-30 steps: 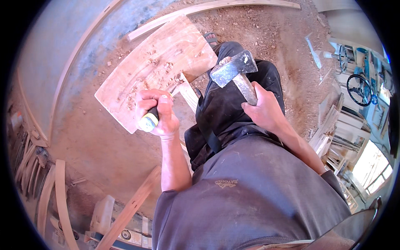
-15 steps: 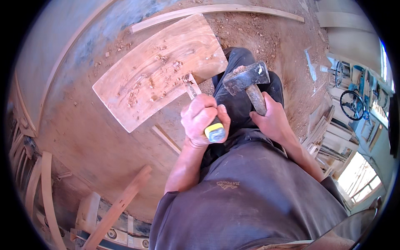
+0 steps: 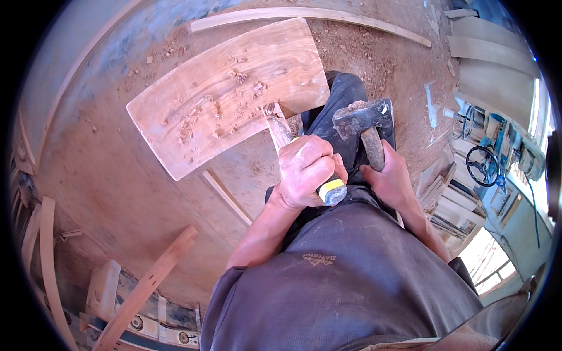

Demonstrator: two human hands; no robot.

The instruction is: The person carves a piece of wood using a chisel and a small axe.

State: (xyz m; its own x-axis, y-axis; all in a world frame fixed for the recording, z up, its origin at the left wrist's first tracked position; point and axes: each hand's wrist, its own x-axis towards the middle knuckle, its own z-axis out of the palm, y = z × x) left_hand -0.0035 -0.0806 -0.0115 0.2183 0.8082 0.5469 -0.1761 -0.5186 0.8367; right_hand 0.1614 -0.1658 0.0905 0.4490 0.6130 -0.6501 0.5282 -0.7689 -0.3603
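My left hand is closed around a chisel with a yellow band and a blue-grey butt end sticking out below the fist. Beyond my knuckles a narrow strip reaches to the near edge of a broad wooden board; I cannot tell clearly where blade and wood part there. Wrapped round a short wooden handle, my right hand holds a hammer with a heavy dark head over my right leg, apart from the chisel. Wood chips lie scattered on the board.
Past the board lies a long pale plank on the dusty floor. A thin strip lies nearer, and a reddish beam slants at lower left. To the right are a machine with a dark handwheel and stacked boards.
Both hands, with the chisel and the hammer, have shifted rightward in view. The chisel's butt end points more to the right. The view itself has turned slightly.
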